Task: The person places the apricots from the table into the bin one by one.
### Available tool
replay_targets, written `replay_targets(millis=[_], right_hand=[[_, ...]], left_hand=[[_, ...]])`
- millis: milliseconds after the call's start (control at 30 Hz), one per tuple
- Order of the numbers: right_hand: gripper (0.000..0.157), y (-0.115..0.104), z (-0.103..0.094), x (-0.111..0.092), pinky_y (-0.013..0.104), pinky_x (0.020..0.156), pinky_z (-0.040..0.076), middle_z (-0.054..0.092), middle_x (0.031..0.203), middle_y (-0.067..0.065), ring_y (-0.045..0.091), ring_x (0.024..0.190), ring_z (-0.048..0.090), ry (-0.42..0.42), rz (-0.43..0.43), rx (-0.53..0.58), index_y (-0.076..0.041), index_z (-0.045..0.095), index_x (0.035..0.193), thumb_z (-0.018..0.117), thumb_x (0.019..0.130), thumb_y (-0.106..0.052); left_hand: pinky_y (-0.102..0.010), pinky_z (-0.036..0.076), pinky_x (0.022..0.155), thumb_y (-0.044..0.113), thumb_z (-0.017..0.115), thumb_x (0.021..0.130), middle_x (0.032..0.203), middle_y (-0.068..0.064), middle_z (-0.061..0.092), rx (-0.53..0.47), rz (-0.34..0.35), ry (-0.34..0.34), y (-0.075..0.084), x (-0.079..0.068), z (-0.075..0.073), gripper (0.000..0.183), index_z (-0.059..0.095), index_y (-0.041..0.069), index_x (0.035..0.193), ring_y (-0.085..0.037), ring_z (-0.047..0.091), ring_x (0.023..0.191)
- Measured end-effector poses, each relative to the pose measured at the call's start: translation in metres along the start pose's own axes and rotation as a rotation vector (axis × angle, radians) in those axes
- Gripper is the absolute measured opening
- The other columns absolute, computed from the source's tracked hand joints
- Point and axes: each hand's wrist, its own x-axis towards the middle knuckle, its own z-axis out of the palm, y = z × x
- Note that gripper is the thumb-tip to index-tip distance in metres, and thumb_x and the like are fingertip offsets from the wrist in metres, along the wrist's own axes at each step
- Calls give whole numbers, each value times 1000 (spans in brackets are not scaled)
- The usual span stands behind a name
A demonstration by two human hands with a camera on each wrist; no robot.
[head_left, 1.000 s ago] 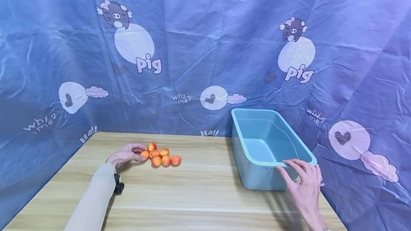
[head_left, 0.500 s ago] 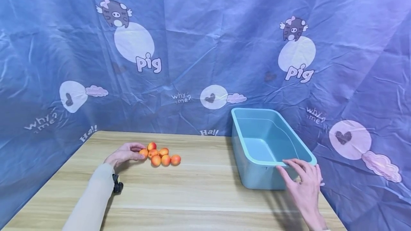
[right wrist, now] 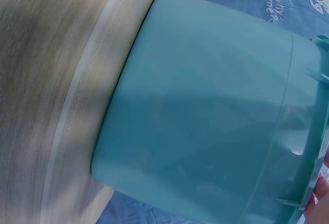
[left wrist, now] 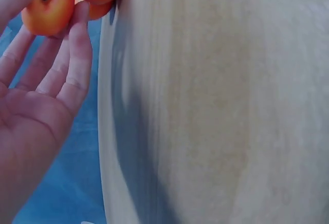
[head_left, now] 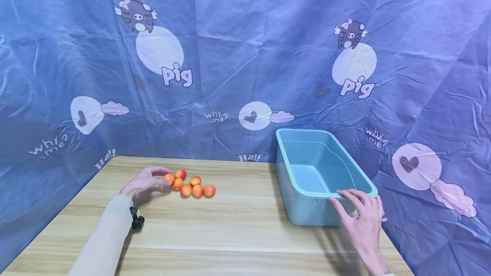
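Cloth (head_left: 245, 63): blue and creased, hung behind and along both sides; printed with winged pigs, pale ovals, hearts and lettering such as "pig" and "why me?".
Table (head_left: 238, 229): pale wood grain, shadows falling beneath the arms.
Bin (head_left: 312, 210): blue-green, deep, rectangular with rounded corners; upright on the right side of the table. From above I see bare inner walls and a lighter floor.
Sleeve (head_left: 101, 233): off-white, covering the left forearm.
Right hand (head_left: 362, 218): gripping the bin's near rim toward its right corner, thumb against the outer face, fingers bent over the lip.
Left hand (head_left: 147, 181): reaching in from the left, grasping the held fruit (left wrist: 49, 8) between thumb and fingers; in its wrist view the fingers lie behind the fruit.
Wrist device (head_left: 137, 218): small, black, at the left cuff.
Other fruits (head_left: 197, 191): six, round, orange with red blush; loosely clustered on the table left of centre, well apart from the bin, three in a row at the near side.
Held fruit: leftmost of the group, orange shading to red, a small dark spot in its dimple; just beside two others. Whether it is off the table, I cannot tell.
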Motion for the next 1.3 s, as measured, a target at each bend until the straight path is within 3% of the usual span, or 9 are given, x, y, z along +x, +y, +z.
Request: replay_targets(millis=[233, 433, 667, 800, 1100, 1200, 1300], right_hand=[[34, 0, 0, 0, 61, 114, 13, 67, 95, 14, 5, 105, 48, 3, -1, 2, -7, 76, 93, 87, 61, -8], [34, 0, 0, 0, 61, 114, 13, 67, 94, 13, 2, 105, 47, 7, 0, 2, -8, 77, 93, 87, 60, -8], [33, 0, -1, 0, 61, 115, 12, 67, 95, 13, 3, 105, 47, -5, 10, 4, -7, 76, 93, 87, 62, -7], [34, 0, -1, 0, 62, 114, 13, 67, 94, 13, 3, 105, 47, -2, 3, 6, -8, 76, 93, 87, 61, -7], [34, 0, 0, 0, 62, 114, 12, 67, 94, 13, -1, 106, 46, 2, 2, 17, -8, 77, 92, 88, 60, -6], [34, 0, 0, -1, 62, 114, 12, 67, 94, 13, -1, 106, 46, 4, 1, 19, -8, 77, 92, 88, 60, -7], [34, -1, -1, 0, 62, 114, 12, 67, 94, 12, -1, 106, 46, 1, 3, 14, -8, 76, 93, 87, 61, -7]], left_hand=[[-40, 52, 89, 21, 76, 84, 127, -9, 65, 10, 10, 0, 10, 1, 2, 62, 51, 0, 137, -20, 65, 100], [-35, 50, 90, 23, 75, 85, 132, -8, 63, 25, 32, -2, 18, 6, 9, 63, 50, 1, 139, -13, 63, 106], [-38, 43, 98, 21, 69, 90, 132, -16, 62, -47, 52, -60, 28, 8, 22, 48, 57, 7, 134, -25, 59, 116], [-42, 49, 94, 21, 70, 90, 124, -18, 66, -66, 80, -74, 35, 9, 27, 40, 61, 9, 128, -34, 64, 108], [-34, 51, 91, 23, 75, 87, 116, -6, 71, -55, 100, -72, 49, 16, 36, 43, 64, 9, 126, -39, 65, 105], [-40, 52, 91, 24, 75, 86, 113, -8, 72, -43, 111, -74, 52, 17, 38, 42, 65, 9, 124, -45, 63, 102], [-47, 53, 89, 24, 75, 87, 108, -7, 72, -29, 134, -85, 55, 18, 41, 42, 65, 9, 124, -42, 65, 97]])
